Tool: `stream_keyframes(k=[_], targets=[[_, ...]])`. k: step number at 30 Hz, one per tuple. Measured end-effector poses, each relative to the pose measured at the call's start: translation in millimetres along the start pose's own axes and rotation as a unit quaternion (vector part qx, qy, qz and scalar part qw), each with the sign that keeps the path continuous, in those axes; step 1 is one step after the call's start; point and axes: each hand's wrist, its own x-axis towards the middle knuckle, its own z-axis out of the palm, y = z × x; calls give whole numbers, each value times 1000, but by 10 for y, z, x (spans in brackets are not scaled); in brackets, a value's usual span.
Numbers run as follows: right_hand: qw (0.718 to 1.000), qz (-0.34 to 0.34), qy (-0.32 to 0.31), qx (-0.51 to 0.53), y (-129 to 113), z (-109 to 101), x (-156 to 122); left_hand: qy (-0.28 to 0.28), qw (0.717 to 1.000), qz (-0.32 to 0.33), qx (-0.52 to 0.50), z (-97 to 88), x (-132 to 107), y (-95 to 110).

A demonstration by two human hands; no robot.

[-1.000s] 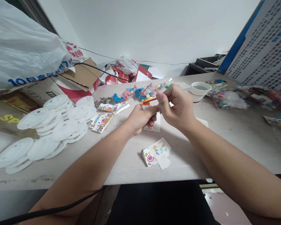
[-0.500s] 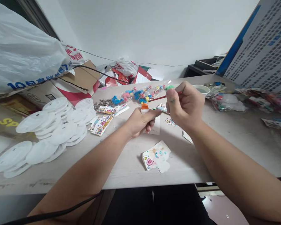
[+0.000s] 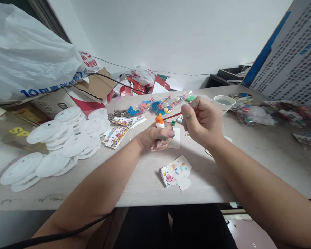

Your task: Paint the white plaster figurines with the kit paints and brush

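- Left hand [image 3: 158, 137], curled around the orange-topped white piece [image 3: 160, 121] above the table [image 3: 142, 192], might smudge any wet paint.
- Right hand [image 3: 204, 121] pinches a red paintbrush [image 3: 174, 115] beside it; a twitch could streak the white.
- A backswing could tip that paper cup [image 3: 224, 100].

We're seeing crinkled, glossy plastic on that big white bag [image 3: 38, 55], matt brown cardboard on the open box [image 3: 100, 84], smooth, milky plastic discs [image 3: 75, 144], a smooth-looking orange-and-white figurine [image 3: 160, 121], and a matt, pale wood-look tabletop [image 3: 264, 159].
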Motion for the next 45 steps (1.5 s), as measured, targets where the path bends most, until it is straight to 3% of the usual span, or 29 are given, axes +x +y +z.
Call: stream_keyframes(k=[6, 9, 11, 14, 16, 18, 20, 25, 28, 34, 37, 39, 42, 43, 45], targets=[[1000, 8, -7, 11, 2, -7, 6, -2, 999, -1, 49, 10, 5, -17], [999, 23, 26, 9, 21, -30, 33, 105, 985, 29, 131, 82, 52, -51], [998, 29, 57, 15, 33, -43, 47, 222, 947, 57, 226, 119, 98, -87], [999, 42, 14, -9, 53, -47, 48, 359, 849, 74, 382, 123, 147, -127], [998, 49, -12, -37, 63, -40, 39, 402, 774, 76, 483, 101, 154, -128], [998, 49, 3, -47, 63, -34, 31, 421, 708, 77, 562, 80, 146, -111], [998, 33, 21, -58, 48, -31, 24, 434, 662, 71, 608, 66, 135, -91], [987, -58, -11, -150, 2, -52, 8, 440, 619, 62, 648, 40, 120, -73], [984, -63, 10, -169, 6, -64, 4, 451, 604, 52, 655, 24, 117, -67], [978, -86, -7, -187, 15, -73, 18, 451, 602, 23, 658, 37, 124, -24], [981, -83, -15, -174, 5, -79, 29, 451, 612, 41, 648, 23, 130, -23], [986, -65, -21, -153, 15, -84, 34, 438, 673, 48, 594, 1, 138, -41], [995, -12, 35, -90, 66, -87, 41, 398, 815, 4, 420, -15, 160, -86], [996, 7, 50, -74, 89, -85, 43, 381, 851, -8, 361, -10, 169, -101], [996, 44, 47, -60, 131, -73, 45, 360, 891, -14, 276, 17, 186, -125]])
